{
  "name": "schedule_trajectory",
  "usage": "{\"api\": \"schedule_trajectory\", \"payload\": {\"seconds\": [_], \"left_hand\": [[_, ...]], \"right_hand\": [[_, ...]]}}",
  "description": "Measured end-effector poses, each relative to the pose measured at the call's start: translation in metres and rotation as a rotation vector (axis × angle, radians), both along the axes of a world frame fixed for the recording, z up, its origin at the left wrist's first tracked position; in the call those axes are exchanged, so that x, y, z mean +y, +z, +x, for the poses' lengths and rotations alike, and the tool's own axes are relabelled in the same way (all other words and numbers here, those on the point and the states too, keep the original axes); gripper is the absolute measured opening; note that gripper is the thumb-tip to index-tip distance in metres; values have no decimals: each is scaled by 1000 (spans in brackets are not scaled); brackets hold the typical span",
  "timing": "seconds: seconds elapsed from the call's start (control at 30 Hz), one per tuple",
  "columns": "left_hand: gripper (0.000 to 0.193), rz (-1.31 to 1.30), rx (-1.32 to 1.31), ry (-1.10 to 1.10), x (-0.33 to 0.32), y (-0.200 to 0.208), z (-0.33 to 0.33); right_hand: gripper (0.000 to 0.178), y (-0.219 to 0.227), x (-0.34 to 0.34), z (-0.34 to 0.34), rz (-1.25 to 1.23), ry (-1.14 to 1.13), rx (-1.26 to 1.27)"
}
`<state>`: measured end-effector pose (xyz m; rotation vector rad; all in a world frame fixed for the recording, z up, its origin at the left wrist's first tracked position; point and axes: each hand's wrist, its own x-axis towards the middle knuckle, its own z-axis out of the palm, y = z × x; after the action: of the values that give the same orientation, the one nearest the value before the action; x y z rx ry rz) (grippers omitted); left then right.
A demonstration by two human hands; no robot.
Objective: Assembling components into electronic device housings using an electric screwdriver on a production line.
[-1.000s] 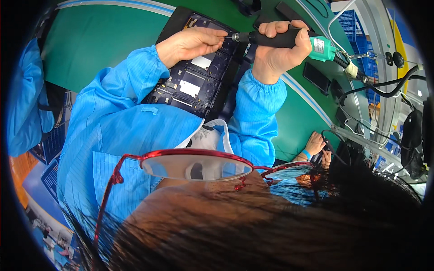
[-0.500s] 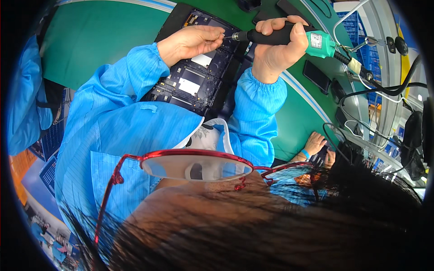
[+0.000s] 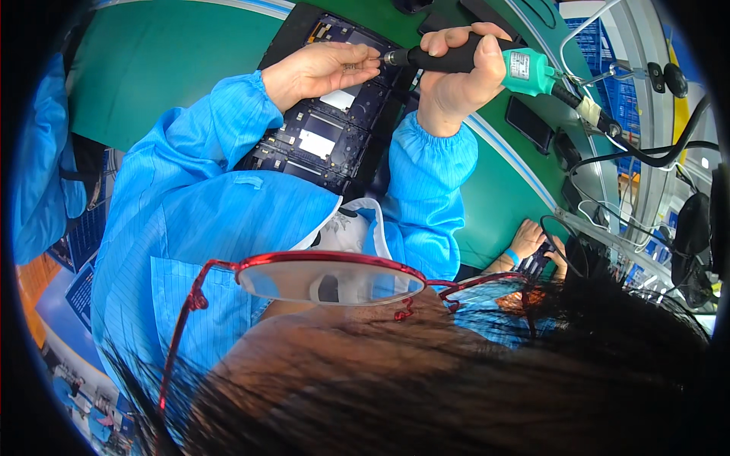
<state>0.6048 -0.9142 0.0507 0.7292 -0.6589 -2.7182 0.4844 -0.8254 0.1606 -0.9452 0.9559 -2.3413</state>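
My right hand (image 3: 461, 85) is wrapped round an electric screwdriver (image 3: 530, 73) with a black grip and a green rear end. The tool lies nearly level, its metal nose pointing left. My left hand (image 3: 331, 70) meets the bit tip with its fingertips pinched together. Anything between those fingertips is too small to make out. Beneath both hands are several dark device casings (image 3: 302, 163) in rows on a black board (image 3: 293, 36). White rectangular patches (image 3: 315, 144) show on some of them. The left hand covers part of the upper casings.
A green mat (image 3: 152, 61) covers the bench. On the right lie a dark flat device (image 3: 530, 124), cables (image 3: 646, 159) and a metal rail (image 3: 608, 235). Another person's hands (image 3: 526, 239) work at the lower right. A blue sleeve (image 3: 49, 167) of someone else shows at far left.
The screwdriver and my right hand have shifted slightly left, bringing the bit closer into my left fingertips. My left hand has barely moved.
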Motion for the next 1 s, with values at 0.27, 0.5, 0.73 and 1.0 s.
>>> {"api": "schedule_trajectory", "payload": {"seconds": [0.27,0.5,0.73,1.0], "left_hand": [[33,-139,-22,-128,2,0,-2],[31,-162,5,-120,0,-8,4],[30,-272,88,-141,1,-7,2],[30,-257,214,-171,3,-3,3]], "right_hand": [[29,4,6,-6,59,-46,93],[29,2,2,-2,20,-25,45],[30,-1,1,-8,-83,11,23],[31,1,1,-8,9,-7,31]]}}
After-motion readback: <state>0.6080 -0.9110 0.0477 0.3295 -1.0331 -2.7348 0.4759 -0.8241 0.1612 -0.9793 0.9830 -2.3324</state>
